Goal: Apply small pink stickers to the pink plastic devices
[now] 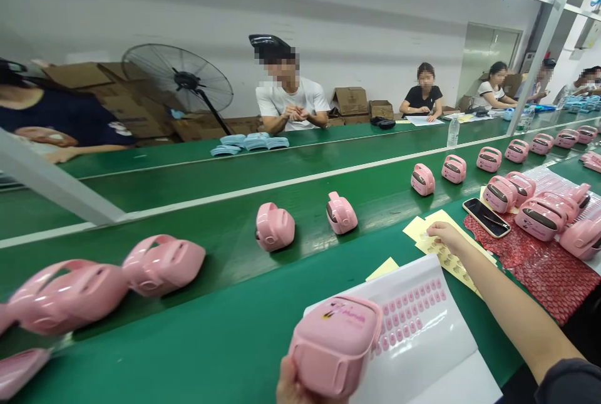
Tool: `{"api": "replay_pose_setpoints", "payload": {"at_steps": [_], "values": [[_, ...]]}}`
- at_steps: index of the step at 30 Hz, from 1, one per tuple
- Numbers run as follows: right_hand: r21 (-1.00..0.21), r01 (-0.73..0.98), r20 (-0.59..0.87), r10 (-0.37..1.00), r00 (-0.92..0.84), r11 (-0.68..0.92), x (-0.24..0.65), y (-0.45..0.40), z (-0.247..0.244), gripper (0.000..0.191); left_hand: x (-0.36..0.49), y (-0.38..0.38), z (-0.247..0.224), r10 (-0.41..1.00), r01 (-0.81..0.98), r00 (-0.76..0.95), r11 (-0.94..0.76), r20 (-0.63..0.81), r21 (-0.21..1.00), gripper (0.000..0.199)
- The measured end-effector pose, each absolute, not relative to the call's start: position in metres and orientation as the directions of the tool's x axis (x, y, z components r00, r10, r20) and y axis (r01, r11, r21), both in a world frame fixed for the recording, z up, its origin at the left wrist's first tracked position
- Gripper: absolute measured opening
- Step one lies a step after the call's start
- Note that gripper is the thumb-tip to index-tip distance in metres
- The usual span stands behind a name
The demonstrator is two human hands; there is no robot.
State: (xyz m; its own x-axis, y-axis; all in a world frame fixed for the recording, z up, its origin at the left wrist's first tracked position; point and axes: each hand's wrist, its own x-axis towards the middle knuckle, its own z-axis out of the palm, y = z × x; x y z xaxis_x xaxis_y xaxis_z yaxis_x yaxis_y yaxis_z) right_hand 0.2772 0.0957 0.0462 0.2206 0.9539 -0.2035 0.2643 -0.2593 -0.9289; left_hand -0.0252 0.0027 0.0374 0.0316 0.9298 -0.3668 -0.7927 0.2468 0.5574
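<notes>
In the lower middle, my left hand (292,384) is closed round a pink handled case (334,349), rounded like a small portable speaker, with a printed figure and lettering on its upward face. My right hand (447,238) reaches over yellow sticker sheets (448,258), thumb and fingers pinched together. What the fingertips hold is too small to make out. Between the hands lies a white sheet (417,354) with rows of small pink stickers (406,313), partly covered by the held case.
More pink cases (275,227) line the green belt (225,235). A phone (486,217) rests on red bubble wrap (530,266), beside clustered cases (544,215). A metal post (61,178) stands left. Across sit several people, light-blue parts (251,142), a bottle (453,131) and a fan (186,81).
</notes>
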Motion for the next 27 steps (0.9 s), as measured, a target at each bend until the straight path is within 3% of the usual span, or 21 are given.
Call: {"api": "replay_pose_setpoints", "payload": {"at_steps": [4,8,11,22,27], "values": [[-0.983,0.147,-0.102,0.992,0.08,-0.113,0.237,0.069,0.071,0.024,0.002,0.009,0.065,0.925,-0.709,-0.131,0.164,-0.356,0.686,0.052],[-0.999,-0.013,0.036,0.986,-0.166,0.034,0.191,0.035,0.094,0.027,0.018,0.009,0.074,0.926,-0.679,-0.151,0.158,-0.346,0.717,0.057],[-0.998,0.014,0.048,0.965,-0.259,0.053,0.171,0.023,0.102,0.023,0.02,0.006,0.075,0.937,-0.637,-0.163,0.139,-0.309,0.758,0.056],[-0.981,0.187,0.007,0.97,-0.241,0.054,0.161,0.021,0.104,0.01,0.021,0.004,0.075,0.934,-0.63,-0.151,0.161,-0.323,0.76,0.057],[-0.927,0.284,0.21,0.967,-0.146,0.244,0.153,0.014,0.097,0.009,0.022,0.003,0.078,0.928,-0.624,-0.174,0.155,-0.33,0.766,0.055]]}}
